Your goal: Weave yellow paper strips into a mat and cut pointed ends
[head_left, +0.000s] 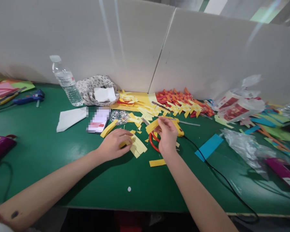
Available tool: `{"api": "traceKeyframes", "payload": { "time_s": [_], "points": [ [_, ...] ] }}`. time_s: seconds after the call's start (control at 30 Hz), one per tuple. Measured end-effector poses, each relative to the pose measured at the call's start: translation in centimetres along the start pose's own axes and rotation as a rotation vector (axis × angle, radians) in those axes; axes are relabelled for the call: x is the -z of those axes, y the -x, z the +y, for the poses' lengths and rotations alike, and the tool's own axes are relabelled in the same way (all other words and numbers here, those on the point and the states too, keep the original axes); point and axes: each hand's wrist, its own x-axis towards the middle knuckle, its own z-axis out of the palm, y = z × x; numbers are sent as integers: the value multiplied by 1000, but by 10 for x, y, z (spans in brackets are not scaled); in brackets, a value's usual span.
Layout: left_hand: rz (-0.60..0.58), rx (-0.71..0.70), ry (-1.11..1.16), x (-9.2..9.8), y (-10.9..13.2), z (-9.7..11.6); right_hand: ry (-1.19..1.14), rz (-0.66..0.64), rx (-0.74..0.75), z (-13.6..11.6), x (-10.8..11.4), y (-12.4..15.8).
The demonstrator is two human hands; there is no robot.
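Observation:
My right hand (168,134) pinches one end of a yellow paper strip (151,126), raised a little above the table. Under that hand lie red-handled scissors (152,141), partly covered. A yellow glue gun (180,127) rests just behind it. My left hand (115,144) has its fingers curled around a darker yellow strip (124,143), mostly hidden by the fingers. It hovers at the edge of some pale yellow strips (138,147) laid side by side. Another yellow strip (157,163) lies nearer me, beside my right wrist.
Paper scraps, a phone (99,120) and a disc of small googly eyes (120,117) lie behind my hands. A water bottle (67,84) and patterned pouch (96,88) stand back left. Red-and-yellow folded paper pieces (178,102) line the wall. A cord (222,175) crosses the right side.

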Motion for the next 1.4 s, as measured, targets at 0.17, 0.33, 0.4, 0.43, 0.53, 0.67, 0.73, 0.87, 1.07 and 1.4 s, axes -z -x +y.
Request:
{"api": "traceKeyframes", "payload": {
  "time_s": [0.17, 0.33, 0.4, 0.43, 0.53, 0.67, 0.73, 0.87, 1.07, 1.4],
  "points": [
    [-102, -54, -94, 0, 2, 4, -97, -68, -169, 4, -3, 2],
    [-195, -59, -122, 1, 2, 1, -32, -116, -131, 4, -6, 7],
    [-198, -71, -112, 1, 1, 0, 18, -133, -125, 3, -7, 9],
    [-198, -81, -102, 0, 0, 0, 44, -145, -120, 3, -7, 10],
    [-192, -127, -69, -2, -1, 1, 114, -146, -76, 3, -6, 12],
    [-186, -163, -90, 0, 0, 4, 181, -99, 9, 5, -5, 11],
    [-212, -200, -136, 3, 2, 6, 179, -95, 9, 6, -5, 11],
    [-294, -278, -226, 6, 5, 5, 162, -106, -37, 5, -6, 10],
    [-355, -276, -219, 7, 5, 2, 135, -105, -27, 10, -5, 10],
    [-290, -83, -124, 2, 2, -3, 289, -256, -33, 5, -5, 13]
  ]
}}
